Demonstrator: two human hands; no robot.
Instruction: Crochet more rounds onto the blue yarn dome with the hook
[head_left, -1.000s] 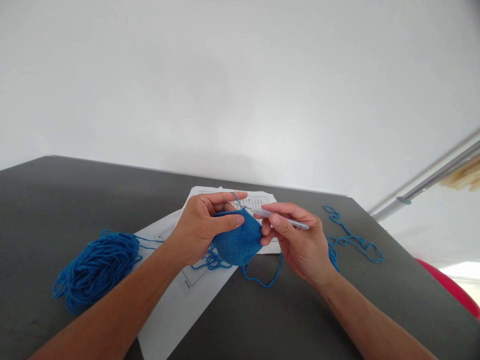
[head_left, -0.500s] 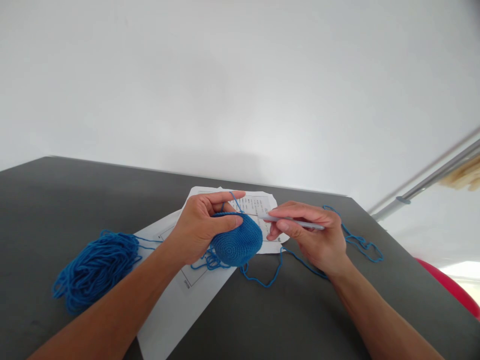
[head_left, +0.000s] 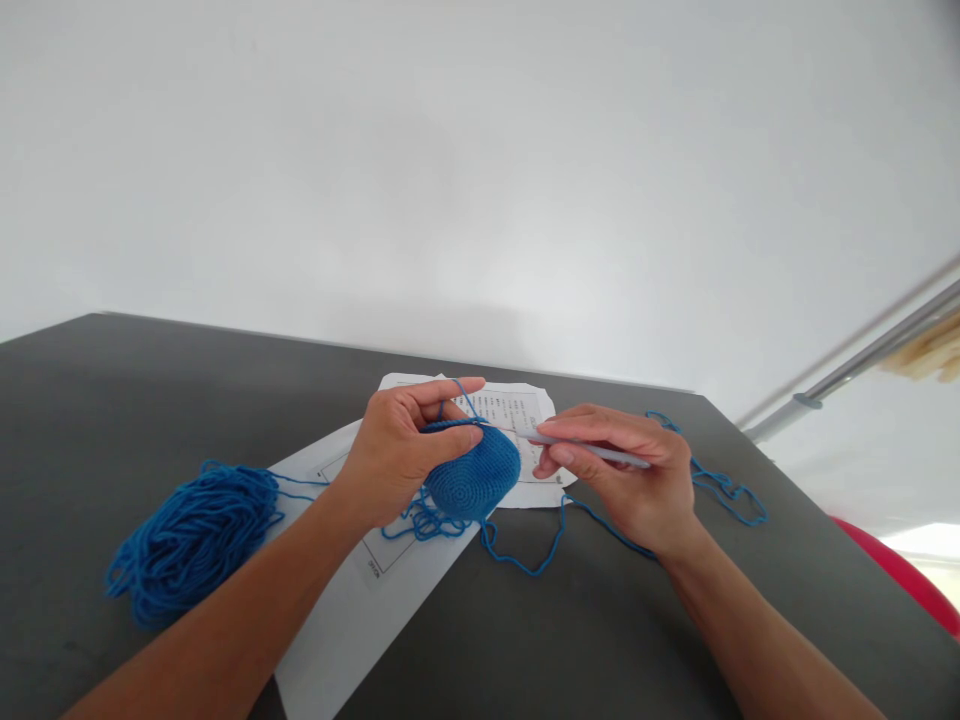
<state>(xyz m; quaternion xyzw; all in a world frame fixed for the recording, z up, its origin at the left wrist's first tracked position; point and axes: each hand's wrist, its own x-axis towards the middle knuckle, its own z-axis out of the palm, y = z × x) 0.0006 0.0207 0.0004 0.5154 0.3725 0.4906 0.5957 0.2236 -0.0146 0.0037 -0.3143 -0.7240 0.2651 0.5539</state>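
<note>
While the left hand point(head_left: 397, 450) pinched a blue crocheted piece point(head_left: 477, 476), the right hand point(head_left: 637, 475), at its three o'clock, held a crochet hook point(head_left: 615, 456).

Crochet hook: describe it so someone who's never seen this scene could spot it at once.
Above the dark grey table, find the right hand, right of the rounded blue crochet piece. The crochet hook is held there, its thin end pointing toward the piece's upper edge. Unlike the blue yarn skein, it is straight and pale grey.
</note>
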